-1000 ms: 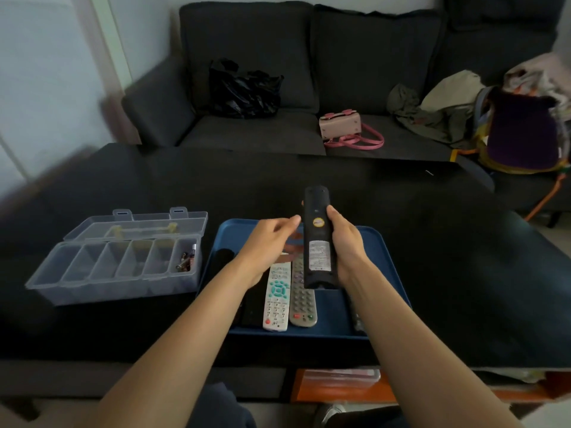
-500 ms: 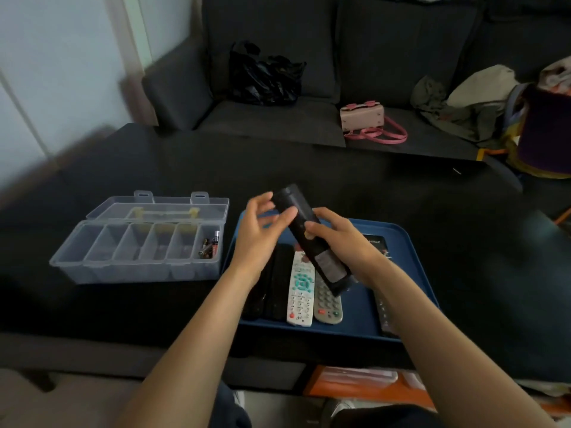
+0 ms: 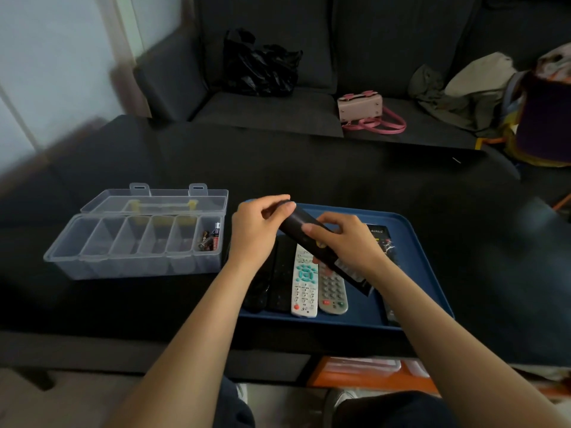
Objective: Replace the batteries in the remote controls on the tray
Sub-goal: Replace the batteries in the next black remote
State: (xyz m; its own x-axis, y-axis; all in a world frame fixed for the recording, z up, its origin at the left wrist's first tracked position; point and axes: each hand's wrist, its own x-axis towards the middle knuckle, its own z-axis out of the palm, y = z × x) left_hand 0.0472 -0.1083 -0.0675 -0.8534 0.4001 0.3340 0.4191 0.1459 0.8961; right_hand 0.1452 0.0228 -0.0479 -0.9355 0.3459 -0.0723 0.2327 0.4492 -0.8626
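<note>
Both hands hold the black remote (image 3: 301,231) tilted above the blue tray (image 3: 432,273): left hand (image 3: 256,233) fingers curl round its far end, right hand (image 3: 349,239) grips mid-body. Risk: the cover may spring off suddenly, dropping batteries onto the bench (image 3: 309,168). The cover seam is hidden beneath the right hand

Both hands, left (image 3: 254,233) and right (image 3: 347,239), grip a black remote (image 3: 296,225) tilted above the tray (image 3: 429,273); an open box (image 3: 136,242) holding batteries (image 3: 210,237) sits alongside on the desk (image 3: 309,168).

Dark table (image 3: 309,168) before charcoal sofa (image 3: 278,41); pale wall (image 3: 46,57) left; dim light.
</note>
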